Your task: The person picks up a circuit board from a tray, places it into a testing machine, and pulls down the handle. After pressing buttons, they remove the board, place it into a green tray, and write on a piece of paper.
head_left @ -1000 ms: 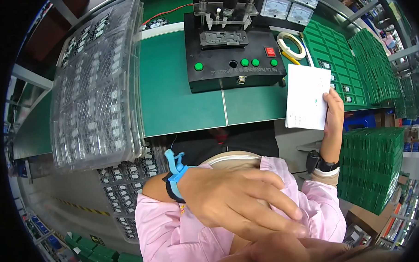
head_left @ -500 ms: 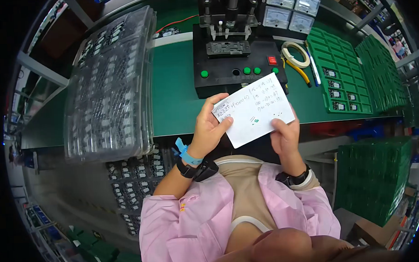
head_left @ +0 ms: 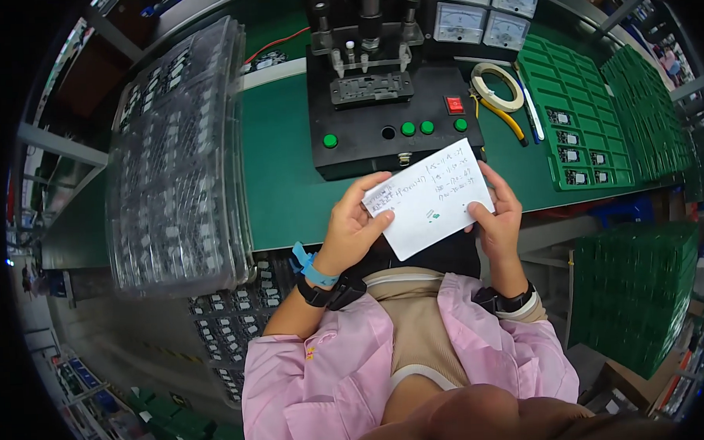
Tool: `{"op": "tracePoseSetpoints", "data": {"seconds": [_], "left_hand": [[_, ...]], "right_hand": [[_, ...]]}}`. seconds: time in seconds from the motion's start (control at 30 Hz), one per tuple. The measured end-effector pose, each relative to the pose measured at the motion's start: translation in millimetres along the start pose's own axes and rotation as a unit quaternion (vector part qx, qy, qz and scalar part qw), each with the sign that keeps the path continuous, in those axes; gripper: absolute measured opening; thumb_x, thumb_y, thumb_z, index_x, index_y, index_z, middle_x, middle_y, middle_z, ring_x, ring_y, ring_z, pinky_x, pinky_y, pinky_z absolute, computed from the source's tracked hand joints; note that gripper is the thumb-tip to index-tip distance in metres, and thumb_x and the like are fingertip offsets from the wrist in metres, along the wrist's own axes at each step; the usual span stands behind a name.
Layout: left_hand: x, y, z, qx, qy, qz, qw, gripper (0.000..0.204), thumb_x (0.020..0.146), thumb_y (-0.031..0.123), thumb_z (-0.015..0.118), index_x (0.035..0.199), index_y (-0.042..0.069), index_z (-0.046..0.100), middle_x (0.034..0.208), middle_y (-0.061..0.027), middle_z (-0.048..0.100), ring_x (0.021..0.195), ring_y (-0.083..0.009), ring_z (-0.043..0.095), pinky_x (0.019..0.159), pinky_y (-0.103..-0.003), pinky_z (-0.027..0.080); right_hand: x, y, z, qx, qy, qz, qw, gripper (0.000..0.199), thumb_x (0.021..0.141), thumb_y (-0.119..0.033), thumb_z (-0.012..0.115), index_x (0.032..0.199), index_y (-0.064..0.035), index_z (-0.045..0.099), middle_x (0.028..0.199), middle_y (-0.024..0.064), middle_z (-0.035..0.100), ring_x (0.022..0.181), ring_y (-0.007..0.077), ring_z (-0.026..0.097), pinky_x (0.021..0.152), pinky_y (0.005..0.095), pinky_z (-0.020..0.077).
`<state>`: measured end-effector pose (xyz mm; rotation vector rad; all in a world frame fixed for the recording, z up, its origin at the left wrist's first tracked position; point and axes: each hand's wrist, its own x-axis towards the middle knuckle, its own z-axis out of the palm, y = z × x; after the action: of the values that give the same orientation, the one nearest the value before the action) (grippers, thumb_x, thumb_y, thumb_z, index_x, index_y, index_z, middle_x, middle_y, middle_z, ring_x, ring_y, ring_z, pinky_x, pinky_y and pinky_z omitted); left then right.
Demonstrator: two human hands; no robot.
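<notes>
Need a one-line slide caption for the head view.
Left hand and right hand hold a handwritten white paper before a black press fixture.

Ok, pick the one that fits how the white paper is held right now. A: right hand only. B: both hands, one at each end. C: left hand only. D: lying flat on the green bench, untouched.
B: the left hand grips one end of the paper and the right hand grips the other, in front of the black machine.
</notes>
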<state>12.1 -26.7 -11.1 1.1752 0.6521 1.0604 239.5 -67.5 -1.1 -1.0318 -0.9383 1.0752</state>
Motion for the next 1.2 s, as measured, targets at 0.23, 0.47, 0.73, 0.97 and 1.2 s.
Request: {"op": "tracePoseSetpoints", "data": {"seconds": [0.23, 0.47, 0.73, 0.97, 1.2], "left_hand": [[11.8, -3.0, 9.1, 0.161, -0.074, 0.010, 0.984, 0.044, 0.088, -0.005, 0.057, 0.131, -0.005, 0.047, 0.104, -0.0151, 0.065, 0.092, -0.0195, 0.066, 0.080, -0.027, 0.052], [12.7, -0.5, 10.0, 0.264, -0.094, 0.075, 0.957, 0.031, 0.086, -0.006, 0.057, 0.116, -0.007, 0.057, 0.100, -0.0177, 0.065, 0.088, -0.0214, 0.067, 0.075, -0.030, 0.054], [10.7, 2.0, 11.6, 0.285, -0.102, 0.087, 0.949, 0.028, 0.085, -0.006, 0.057, 0.113, -0.008, 0.058, 0.097, -0.0174, 0.065, 0.086, -0.0229, 0.068, 0.075, -0.030, 0.054], [9.2, -0.8, 11.7, 0.293, -0.098, 0.114, 0.944, 0.025, 0.085, -0.006, 0.058, 0.110, -0.008, 0.059, 0.096, -0.0174, 0.065, 0.086, -0.0229, 0.068, 0.075, -0.030, 0.055], [9.2, -1.2, 11.0, 0.293, -0.110, 0.120, 0.942, 0.026, 0.085, -0.004, 0.059, 0.110, -0.008, 0.059, 0.096, -0.0176, 0.065, 0.085, -0.0234, 0.068, 0.075, -0.030, 0.054]], "right_hand": [[2.4, -24.2, -86.7, -0.085, 0.167, -0.025, 0.982, 0.055, 0.077, 0.003, 0.060, 0.131, 0.0047, 0.049, 0.101, 0.0105, 0.065, 0.064, 0.0045, 0.056, 0.044, 0.0163, 0.0409], [12.6, -28.2, -115.9, -0.624, 0.143, -0.195, 0.743, 0.045, 0.075, -0.002, 0.063, 0.120, 0.0011, 0.059, 0.099, 0.0130, 0.065, 0.071, 0.0241, 0.061, 0.060, 0.0327, 0.0486], [86.1, -64.2, -118.6, -0.695, 0.083, -0.160, 0.696, 0.030, 0.077, -0.011, 0.068, 0.104, 0.0001, 0.064, 0.097, 0.0196, 0.062, 0.085, 0.0363, 0.061, 0.074, 0.0430, 0.0495], [134.4, -45.7, -103.7, -0.782, 0.051, -0.014, 0.621, 0.022, 0.078, -0.012, 0.065, 0.095, 0.0012, 0.065, 0.096, 0.0216, 0.064, 0.088, 0.0360, 0.063, 0.077, 0.0449, 0.0512], [149.3, -34.2, -128.0, -0.772, 0.076, 0.027, 0.630, 0.017, 0.079, -0.013, 0.063, 0.089, 0.0013, 0.063, 0.071, 0.0167, 0.064, 0.066, 0.0345, 0.065, 0.061, 0.0426, 0.0515]]}}
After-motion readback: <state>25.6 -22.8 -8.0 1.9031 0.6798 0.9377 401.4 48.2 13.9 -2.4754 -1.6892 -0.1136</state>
